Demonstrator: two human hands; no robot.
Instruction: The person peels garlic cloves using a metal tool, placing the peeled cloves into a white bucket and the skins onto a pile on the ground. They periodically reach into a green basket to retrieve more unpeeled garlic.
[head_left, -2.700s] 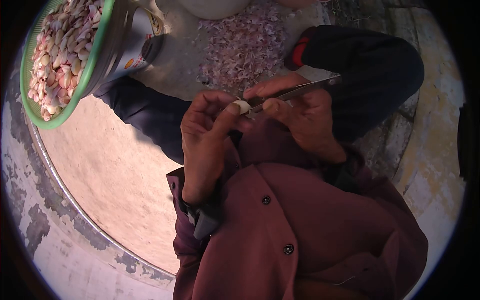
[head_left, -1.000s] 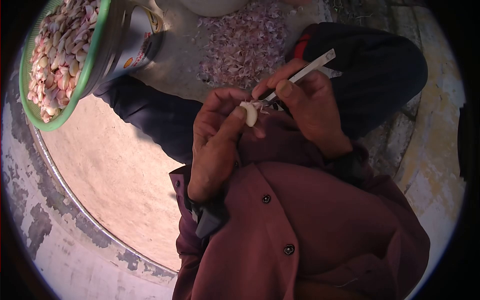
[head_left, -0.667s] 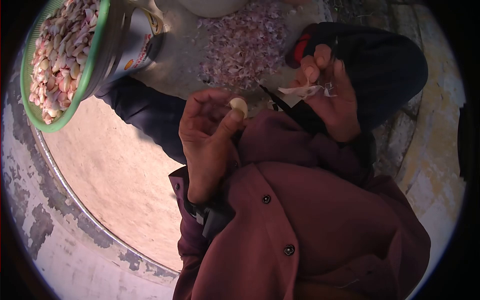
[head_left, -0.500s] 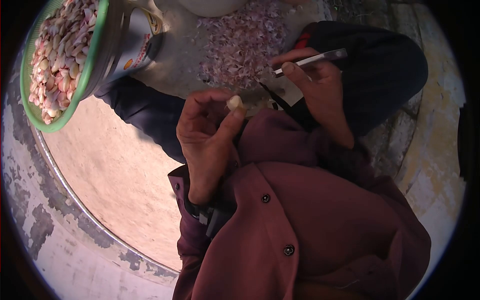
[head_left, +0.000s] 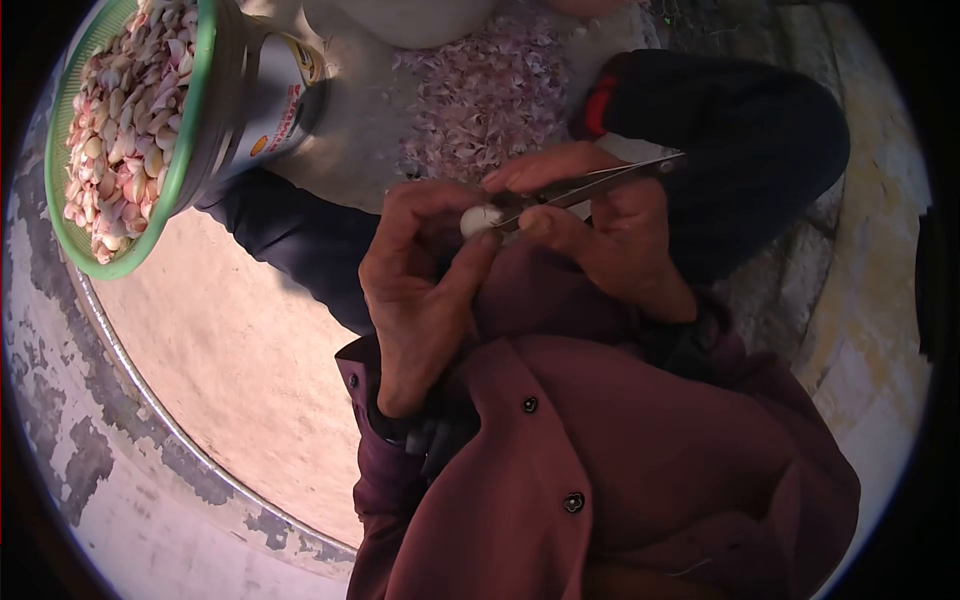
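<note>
My left hand pinches a pale, peeled-looking garlic clove between thumb and fingertips. Held in my right hand is a slim metal tool that resembles tweezers; its exact kind is not certain. The tool's tip meets the clove, or lies very close to it, and both hands are almost together above my lap. Part of the tool is hidden by my right fingers.
A green-rimmed basket of unpeeled garlic cloves stands at the upper left, beside a white printed bucket. Papery garlic skins lie heaped on the ground ahead. A pale rounded container shows at the top edge.
My right hand has moved left and slightly down, bringing the metal tool to the clove. My left hand stays nearly in place, still pinching the clove.
</note>
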